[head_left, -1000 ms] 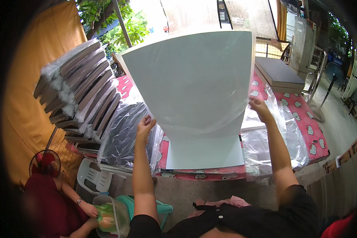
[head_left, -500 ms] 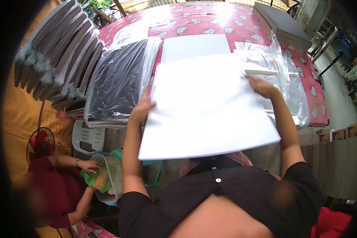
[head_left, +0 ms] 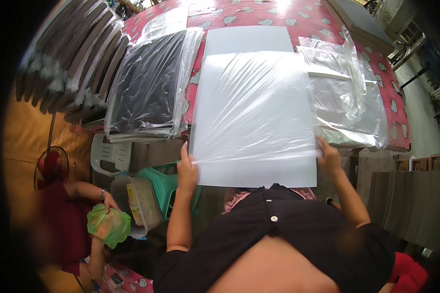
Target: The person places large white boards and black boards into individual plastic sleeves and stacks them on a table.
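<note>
A white rectangular sheet or board [head_left: 259, 178] lies in front of me, its near edge at my waist. Clear plastic film [head_left: 254, 107], probably a bag, covers most of it, and its open edge crosses close to the near end. At the left side, my left hand [head_left: 187, 168] grips this film, and taut creases fan out from its fingers. My right hand [head_left: 329, 156] is closed at the right edge, pinching the film there; its fingertips are partly hidden. Beneath the far end, another pale sheet [head_left: 247, 39] shows on the table.
Left of the sheet is a stack of dark plastic-wrapped panels [head_left: 146, 88]; clear plastic bags [head_left: 337, 97] lie right. Grey panels [head_left: 68, 53] stand far left. The pink patterned cloth [head_left: 303, 19] covers the table. At lower left a co-worker holds a green bag [head_left: 108, 224] near a green stool [head_left: 164, 180].
Both hands have come down the sheet's sides toward me, and creased film now shows over it. The sheet looks straighter. The co-worker has lifted the green bag from the clear bin.
</note>
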`<state>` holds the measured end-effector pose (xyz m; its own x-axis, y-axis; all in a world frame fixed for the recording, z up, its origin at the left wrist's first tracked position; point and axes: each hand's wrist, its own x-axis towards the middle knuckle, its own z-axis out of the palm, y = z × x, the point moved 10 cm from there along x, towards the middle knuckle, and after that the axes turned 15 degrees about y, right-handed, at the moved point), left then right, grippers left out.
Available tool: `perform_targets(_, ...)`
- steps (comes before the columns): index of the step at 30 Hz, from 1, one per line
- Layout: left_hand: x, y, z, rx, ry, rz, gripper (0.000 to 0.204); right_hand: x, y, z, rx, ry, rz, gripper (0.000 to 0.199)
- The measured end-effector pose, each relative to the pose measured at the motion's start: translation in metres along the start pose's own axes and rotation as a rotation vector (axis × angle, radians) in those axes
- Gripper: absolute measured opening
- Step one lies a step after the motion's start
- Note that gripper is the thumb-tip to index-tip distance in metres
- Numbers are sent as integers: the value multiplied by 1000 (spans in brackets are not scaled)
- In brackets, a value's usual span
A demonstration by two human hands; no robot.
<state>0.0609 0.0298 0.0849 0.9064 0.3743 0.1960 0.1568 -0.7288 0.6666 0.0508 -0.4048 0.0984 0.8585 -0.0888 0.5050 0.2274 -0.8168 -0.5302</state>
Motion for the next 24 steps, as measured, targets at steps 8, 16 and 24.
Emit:
perform_targets(8, -59, -52, -40, -570, 319, -346, 41, -92, -40, -34, 122, -240, 175, 30)
perform_targets(16, -4, 16, -24, -994, 637, -216, 21, -100, 17, 72, 813, -397, 1150, 31)
perform_targets(24, 49, 8, -151, -1185, 858, 11, 22, -70, -87, 147, 1128, -530, 1018, 26)
